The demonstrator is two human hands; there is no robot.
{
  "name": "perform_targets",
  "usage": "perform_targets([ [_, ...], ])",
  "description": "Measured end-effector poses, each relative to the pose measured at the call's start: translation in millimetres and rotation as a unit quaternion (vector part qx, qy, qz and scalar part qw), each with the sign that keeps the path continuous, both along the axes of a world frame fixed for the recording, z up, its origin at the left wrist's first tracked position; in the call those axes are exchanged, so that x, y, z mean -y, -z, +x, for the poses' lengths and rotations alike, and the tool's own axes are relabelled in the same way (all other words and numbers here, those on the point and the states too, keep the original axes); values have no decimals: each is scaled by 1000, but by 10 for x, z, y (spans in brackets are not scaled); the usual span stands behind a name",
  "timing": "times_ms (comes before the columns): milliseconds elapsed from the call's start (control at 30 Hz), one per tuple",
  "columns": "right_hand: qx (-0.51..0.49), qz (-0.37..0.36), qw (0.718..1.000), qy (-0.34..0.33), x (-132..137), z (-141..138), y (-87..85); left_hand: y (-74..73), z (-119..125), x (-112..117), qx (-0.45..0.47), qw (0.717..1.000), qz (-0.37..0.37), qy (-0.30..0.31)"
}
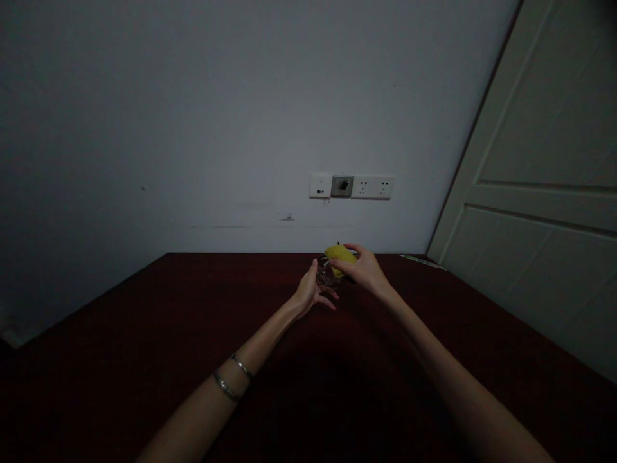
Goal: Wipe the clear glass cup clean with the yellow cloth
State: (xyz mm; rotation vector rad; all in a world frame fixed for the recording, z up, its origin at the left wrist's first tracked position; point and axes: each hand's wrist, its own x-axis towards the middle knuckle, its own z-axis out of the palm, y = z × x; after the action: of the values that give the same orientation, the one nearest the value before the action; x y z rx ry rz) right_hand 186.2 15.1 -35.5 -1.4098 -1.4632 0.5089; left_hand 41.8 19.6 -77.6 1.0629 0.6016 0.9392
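A yellow fruit with a small dark stem at its top is in the grasp of my right hand, thumb on the near side and fingers over the far side. Just below and left of it is a clear, shiny bowl, whose base is hard to make out in the dim light. My left hand cups the bowl from the left, its thumb up along the side and its fingers spread underneath. The fruit is at the bowl's rim, partly over it; whether they touch is unclear.
Both arms reach over a dark red tabletop. Behind it rises a pale wall with a row of sockets and a metal wall plate. A flat green-and-white strip lies at the back right, near a panelled white door.
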Motion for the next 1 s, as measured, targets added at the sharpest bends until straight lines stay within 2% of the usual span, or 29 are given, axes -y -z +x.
perform_targets([
  [167, 3, -8, 1000, -4, 90, -66, -65, -60, 47, 21, 16, 995, -31, -93],
  [233, -22, -21, 999, -20, 139, -93, -115, -71, 25, 11, 31, 992, -52, -111],
  [333, -103, -51, 992, -50, 196, -104, -198, -77, -46, -7, 71, 991, -84, -80],
  [467, -224, -55, 968, -98, 229, -53, -276, -83, -146, -5, 107, 987, -117, -1],
  [567, -248, -59, 959, -121, 238, 2, -288, -84, -187, 9, 140, 982, -108, 68],
  [633, -260, -81, 953, -130, 243, 28, -281, -77, -200, 12, 158, 979, -89, 91],
  [833, -328, -111, 927, -143, 239, 38, -253, -26, -219, -14, 185, 974, -68, 113],
  [933, -307, -56, 941, -128, 218, 33, -252, -10, -219, -21, 186, 974, -68, 108],
  [1000, -279, -11, 954, -108, 200, 29, -254, -8, -211, -26, 180, 977, -83, 84],
])
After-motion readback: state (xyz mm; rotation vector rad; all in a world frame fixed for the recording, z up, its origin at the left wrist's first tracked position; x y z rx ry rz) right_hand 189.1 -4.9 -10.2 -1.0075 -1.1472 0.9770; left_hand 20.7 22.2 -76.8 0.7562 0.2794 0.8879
